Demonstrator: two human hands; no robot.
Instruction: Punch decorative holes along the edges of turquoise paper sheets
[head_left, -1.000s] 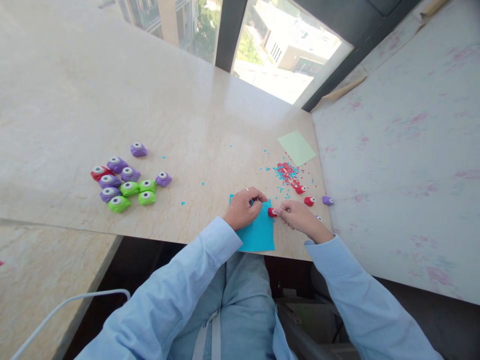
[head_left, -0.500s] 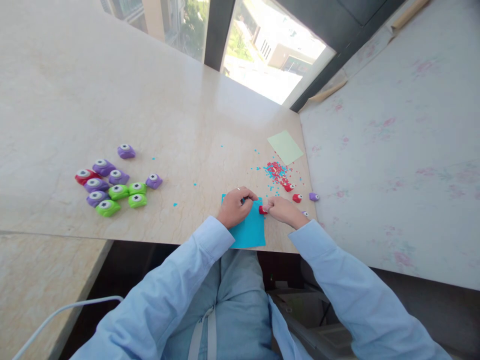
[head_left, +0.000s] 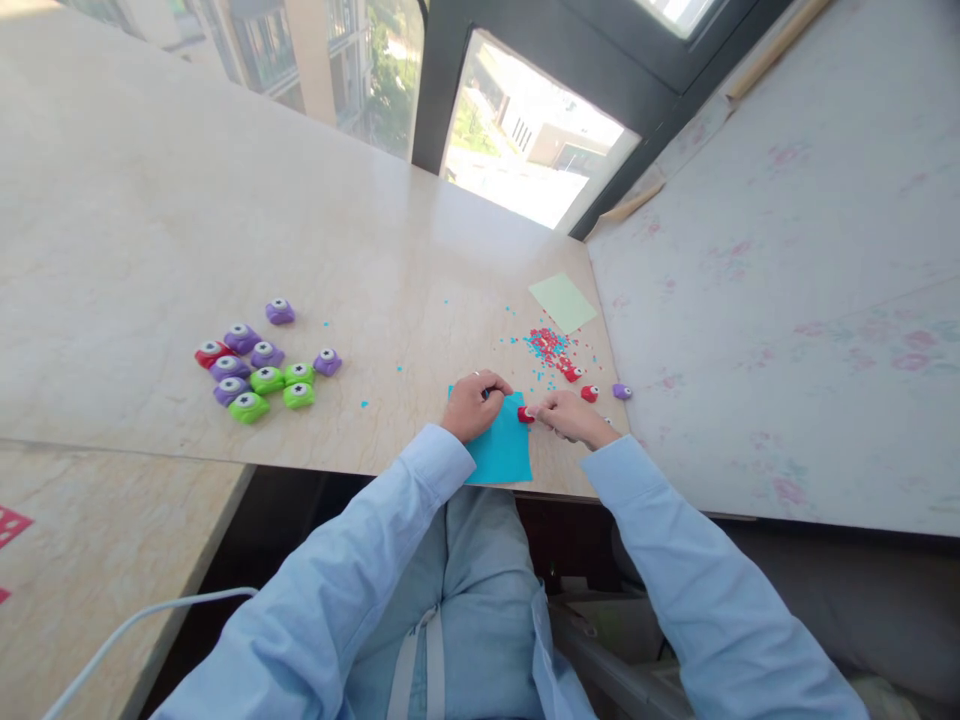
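Observation:
A sheet of blue paper [head_left: 501, 458] lies on the table close to its front edge. My left hand [head_left: 474, 405] rests over the sheet's upper left part, fingers curled and closed on it near the top edge. At the sheet's right edge sits a small red craft punch [head_left: 524, 414]. My right hand [head_left: 574, 416] grips this punch from the right, its thumb and fingers closed on it. The punch's underside and the paper inside it are hidden.
Red and blue paper bits [head_left: 549, 346] lie heaped beyond my hands, near a pale green sheet [head_left: 564, 302]. Red punches [head_left: 589, 393] and a purple punch [head_left: 622, 391] stand by the wall. Several purple, green and red punches [head_left: 262, 365] are grouped at left.
The view has shifted slightly, showing more of the window and red paper at the lower left. Both hands keep their places at the blue paper and the red punch.

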